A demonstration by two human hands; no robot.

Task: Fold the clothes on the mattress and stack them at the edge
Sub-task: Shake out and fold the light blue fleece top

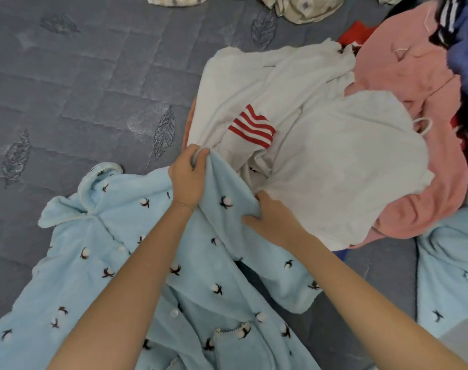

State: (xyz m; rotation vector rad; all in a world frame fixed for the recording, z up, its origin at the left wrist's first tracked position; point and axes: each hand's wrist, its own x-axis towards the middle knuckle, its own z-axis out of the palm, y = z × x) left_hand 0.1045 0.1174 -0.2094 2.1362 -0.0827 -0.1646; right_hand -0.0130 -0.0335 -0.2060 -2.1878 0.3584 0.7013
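Where the pale blue fleece top (200, 276) lies spread over the near part of the grey quilted mattress (80, 89), collar toward the left, we see both bare hands at its far side. The left hand (188, 180) clutches a bunched ridge of the blue fleece, fingers and thumb curled tight around it. The right hand (270, 217), just beside it, has its fingers curled into a fold of the same fleece, against the white garment with red stripes (321, 156). That white piece lies on a pink garment (427, 182), with a dark blue one (465, 44) farther right. We also see cream patterned fabric (294, 6) at the top and a second blue fleece piece (449, 263) at the right.
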